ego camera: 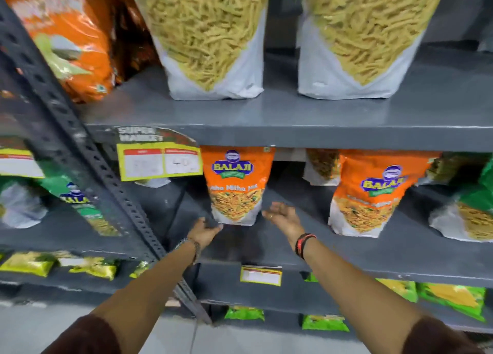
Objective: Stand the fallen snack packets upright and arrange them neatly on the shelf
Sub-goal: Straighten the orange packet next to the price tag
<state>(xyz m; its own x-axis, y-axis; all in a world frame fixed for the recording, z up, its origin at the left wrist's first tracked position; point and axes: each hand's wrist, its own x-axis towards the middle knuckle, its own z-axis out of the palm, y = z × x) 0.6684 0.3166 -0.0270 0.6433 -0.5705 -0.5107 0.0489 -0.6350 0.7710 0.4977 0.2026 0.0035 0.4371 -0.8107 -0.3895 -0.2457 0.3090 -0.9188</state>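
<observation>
An orange Balaji snack packet stands upright on the middle grey shelf. My left hand is at the packet's lower left corner, fingers touching its base. My right hand is just right of the packet, palm up and fingers spread, holding nothing. A second orange Balaji packet stands upright farther right on the same shelf. At the far right a green and white packet leans. More packets stand behind, partly hidden.
Two large green-topped packets and an orange one stand on the upper shelf. A perforated steel upright slants across the left. A yellow price tag hangs on the shelf edge. Yellow and green packets lie on the lower shelves.
</observation>
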